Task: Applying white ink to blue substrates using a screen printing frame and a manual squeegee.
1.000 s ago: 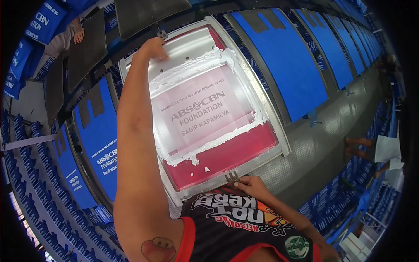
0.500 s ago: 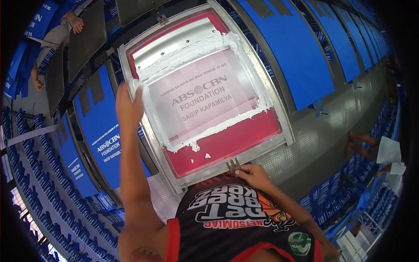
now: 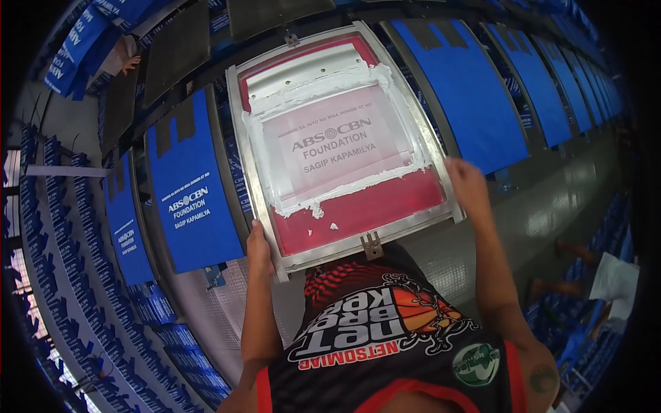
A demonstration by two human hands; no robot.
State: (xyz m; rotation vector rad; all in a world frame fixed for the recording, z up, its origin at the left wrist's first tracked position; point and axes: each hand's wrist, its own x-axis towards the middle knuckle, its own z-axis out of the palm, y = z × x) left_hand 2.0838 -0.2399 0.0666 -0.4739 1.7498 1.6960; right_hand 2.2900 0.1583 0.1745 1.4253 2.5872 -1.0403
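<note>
Printing screen [image 3: 413,224] is sitting in the row of dark boards [image 3: 180,45], bottom rail toward the near edge, blue sheets [image 3: 182,186] on boards either side. Left hand [image 3: 259,253] is up against the lower-left corner, thumb at the rail; its fingers are hidden, so can't tell how closed they are or if it's got a real grip. Right hand [image 3: 467,186] is blurry beside the right rail, fingers looking curled, but I can't tell if it's touching. My worry: if one side's held firmer than the other, the frame could tilt or skid and smear that white ink [image 3: 316,206]. Also the clip [image 3: 372,246] on the bottom rail is right by the shirt [image 3: 385,330], might snag. Room's packed: blue stacks on racks [image 3: 69,227] along the left, shiny grey strip [image 3: 527,199] past the boards' right edge, somebody else's hand [image 3: 131,65] up top left.
</note>
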